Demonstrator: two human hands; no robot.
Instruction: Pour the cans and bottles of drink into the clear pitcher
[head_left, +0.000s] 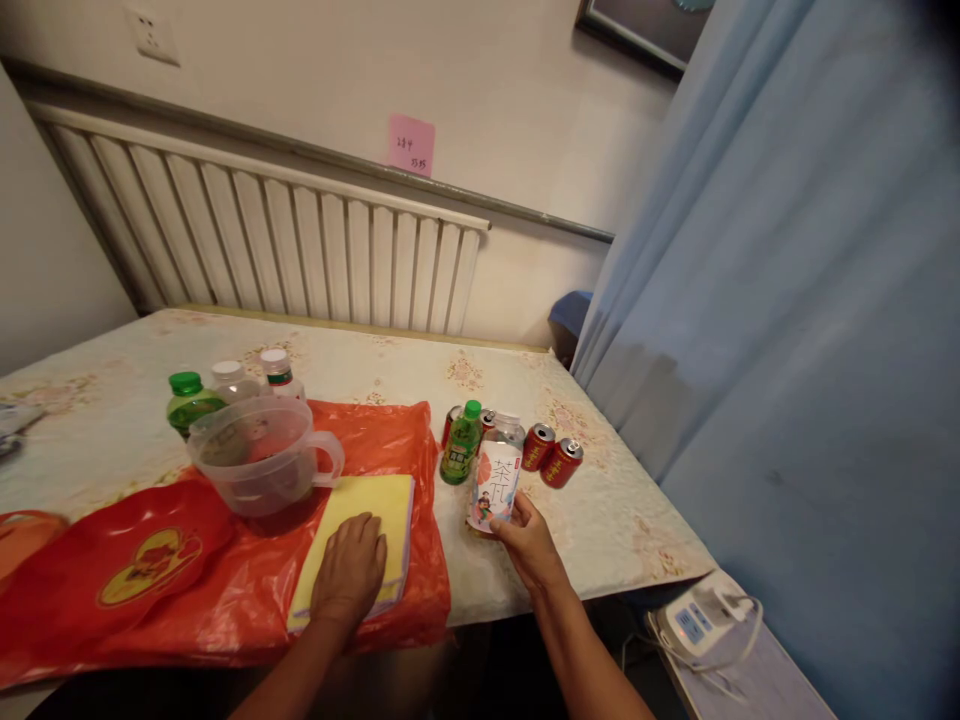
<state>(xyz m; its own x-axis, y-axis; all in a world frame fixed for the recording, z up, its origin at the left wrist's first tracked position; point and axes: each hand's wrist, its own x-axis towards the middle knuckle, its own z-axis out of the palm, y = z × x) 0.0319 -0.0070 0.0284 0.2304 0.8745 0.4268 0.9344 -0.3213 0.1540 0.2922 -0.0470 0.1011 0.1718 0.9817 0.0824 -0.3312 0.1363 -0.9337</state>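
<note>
The right hand (529,540) wraps the lower body of the tea bottle (496,480), which stands on the table (622,520) just right of the small green bottle (460,444). It looks like thin, smooth plastic, likely light and a little slippery; a grip around the labelled middle seems safest. The left hand (349,570) lies flat, fingers spread, on the yellow pad (360,500) left of that green bottle.

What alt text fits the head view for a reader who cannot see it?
The right hand grips a white-labelled bottle on a table; the left hand lies flat on a yellow pad. Red cans stand behind.
</note>
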